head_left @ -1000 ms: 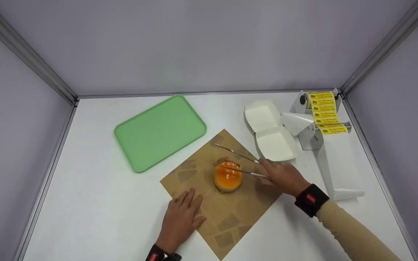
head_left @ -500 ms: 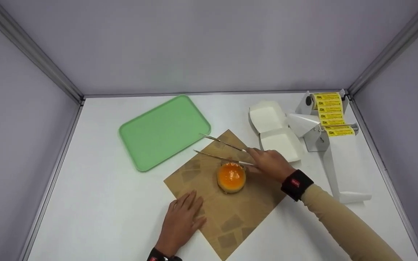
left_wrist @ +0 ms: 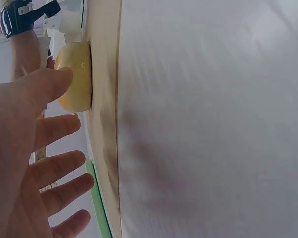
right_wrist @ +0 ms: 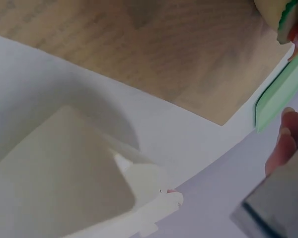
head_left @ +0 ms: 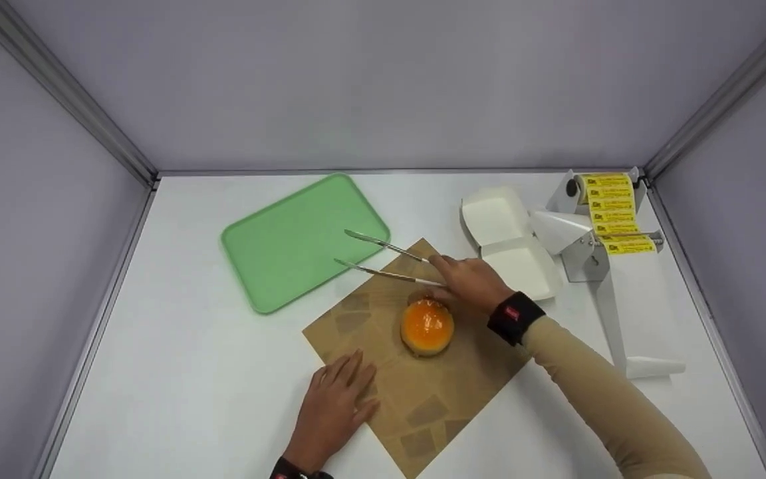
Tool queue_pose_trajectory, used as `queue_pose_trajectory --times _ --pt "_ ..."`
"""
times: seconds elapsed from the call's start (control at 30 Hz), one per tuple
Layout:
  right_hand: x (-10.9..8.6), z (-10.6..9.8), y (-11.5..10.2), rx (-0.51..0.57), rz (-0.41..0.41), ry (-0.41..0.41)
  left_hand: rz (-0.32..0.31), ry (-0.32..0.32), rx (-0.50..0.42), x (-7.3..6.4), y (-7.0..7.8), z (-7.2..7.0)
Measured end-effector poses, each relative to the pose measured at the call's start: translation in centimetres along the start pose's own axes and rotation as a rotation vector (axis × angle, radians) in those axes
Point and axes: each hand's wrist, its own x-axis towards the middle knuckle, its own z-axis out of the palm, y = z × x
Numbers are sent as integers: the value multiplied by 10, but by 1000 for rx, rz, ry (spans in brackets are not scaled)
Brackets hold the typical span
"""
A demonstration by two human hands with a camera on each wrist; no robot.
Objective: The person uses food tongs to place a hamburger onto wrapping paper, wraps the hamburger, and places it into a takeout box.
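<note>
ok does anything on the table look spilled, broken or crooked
Nothing looks spilled or broken. The brown paper and green tray do look crooked: both lie turned at an angle to the back edge of the table. The burger sits upright on the paper.

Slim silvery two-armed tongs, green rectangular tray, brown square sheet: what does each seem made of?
Slim silvery two-armed tongs: probably metal, shiny, as the arms glint.
Green rectangular tray: likely plastic, smooth, by its even colour and rounded corners.
Brown square sheet: probably paper, matte, by its thin edge and dull surface; I can't tell whether it's coated.
</note>
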Motion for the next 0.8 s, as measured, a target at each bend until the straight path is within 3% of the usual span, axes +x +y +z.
queue_pose_trajectory --times 0.33,0.8 --pt "33 6 -4 31 42 -74 -25 11 -10 -2 -2 -2" --pt "72 19 -5 31 -20 -106 -72 -52 -6 -4 -4 0"
